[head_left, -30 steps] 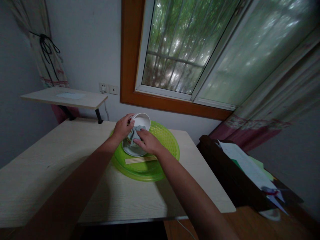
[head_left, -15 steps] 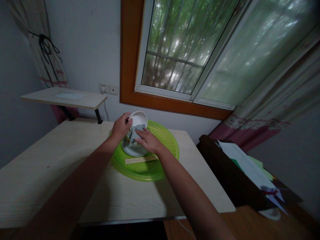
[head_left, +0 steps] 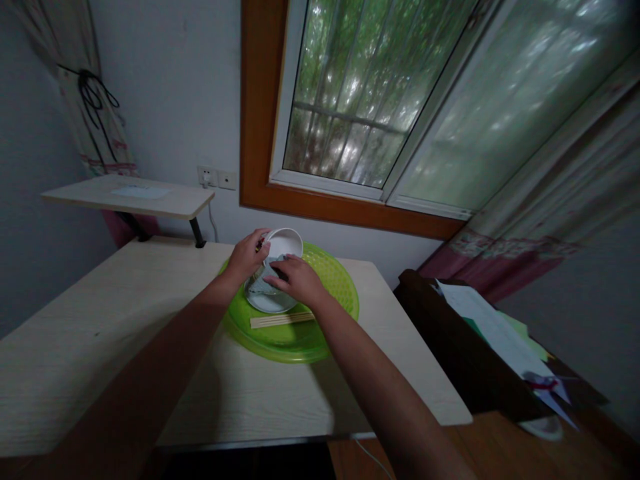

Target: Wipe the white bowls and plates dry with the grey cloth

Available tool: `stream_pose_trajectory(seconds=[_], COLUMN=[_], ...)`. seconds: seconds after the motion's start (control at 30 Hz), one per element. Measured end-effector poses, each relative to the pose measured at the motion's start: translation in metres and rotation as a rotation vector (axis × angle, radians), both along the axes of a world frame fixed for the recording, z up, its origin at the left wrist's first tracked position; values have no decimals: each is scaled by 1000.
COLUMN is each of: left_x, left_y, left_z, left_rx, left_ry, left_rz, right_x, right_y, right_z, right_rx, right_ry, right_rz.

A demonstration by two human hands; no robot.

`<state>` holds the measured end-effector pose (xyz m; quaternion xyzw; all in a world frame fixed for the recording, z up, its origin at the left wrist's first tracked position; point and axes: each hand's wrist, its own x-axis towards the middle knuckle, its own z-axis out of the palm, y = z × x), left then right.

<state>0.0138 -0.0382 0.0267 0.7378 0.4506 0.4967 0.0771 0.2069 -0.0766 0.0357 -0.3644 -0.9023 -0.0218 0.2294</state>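
Observation:
My left hand [head_left: 249, 255] is closed on the rim of a white bowl [head_left: 286, 240], which is tilted on its side with its hollow towards me. A pale grey-blue cloth [head_left: 270, 275] lies against the bowl, partly inside it. My right hand [head_left: 296, 279] pinches this cloth from the right, its fingers bent. Beneath the bowl is a white plate [head_left: 270, 305], partly covered by the cloth and hands. Pale chopsticks [head_left: 280, 320] lie side by side in front of the plate. All of these are over a round green plastic tray [head_left: 290, 350].
The tray rests on a light wooden table [head_left: 250, 393]. A small raised shelf [head_left: 130, 197] with a paper on it stands at the back left. Beyond are a wall socket [head_left: 216, 178] and a window [head_left: 360, 93]. To the right, papers [head_left: 490, 333] lie on a dark piece of furniture.
The bowl has shifted slightly right and towards me, along with my left hand. My right hand has moved over the cloth, and its fingers are more bent.

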Motion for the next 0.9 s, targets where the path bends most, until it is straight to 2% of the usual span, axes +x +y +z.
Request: stream_pose_trajectory(seconds=[0.23, 0.57, 0.7, 0.8, 0.9], left_x=[-2, -3, -3, -2, -1], left_y=[3, 7, 10, 10, 11], left_z=[-4, -3, -2, -2, -2], left_rx=[-1, -111, -217, -309, -343], left_ry=[-92, -376, -530, -617, -659], left_rz=[-20, -136, -196, -246, -242], right_x=[-5, -1, 4, 6, 5], right_y=[-7, -8, -5, -2, -2], right_z=[6, 7, 10, 12, 13], right_rx=[86, 231, 277, 284, 285], right_ry=[-149, -251, -273, -304, -311], right_rz=[-91, -54, -21, -42, -83])
